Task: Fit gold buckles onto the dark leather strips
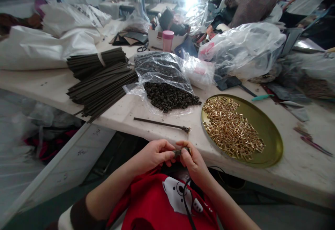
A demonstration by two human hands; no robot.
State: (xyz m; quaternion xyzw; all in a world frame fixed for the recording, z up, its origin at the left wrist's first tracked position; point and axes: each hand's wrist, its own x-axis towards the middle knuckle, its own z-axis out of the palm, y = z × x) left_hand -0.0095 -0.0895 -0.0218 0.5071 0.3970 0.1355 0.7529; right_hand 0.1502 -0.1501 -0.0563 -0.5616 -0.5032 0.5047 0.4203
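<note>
Just in front of the table edge, my left hand [163,153] pinches one end of a short dark strap [177,152]. The fingers of my right hand [188,156] close round its other end, where a bit of gold metal shows; the fingers hide most of it. A finished-looking dark strap [159,123] with a gold buckle [188,130] at its right end lies on the table beyond my hands. To the right, a gold oval tray [272,146] bears a heap of gold buckles [232,129]. Small dark loops [170,97] spill from a clear plastic bag [159,64].
Bundles of long dark strips [102,80] lie at the left, beside white sacks [52,45]. Behind stand a pink-lidded cup [168,41] and large clear bags [246,48]. A green-handled tool [261,97] and red-handled pliers [314,144] lie at the right. A person [253,1] sits at the back.
</note>
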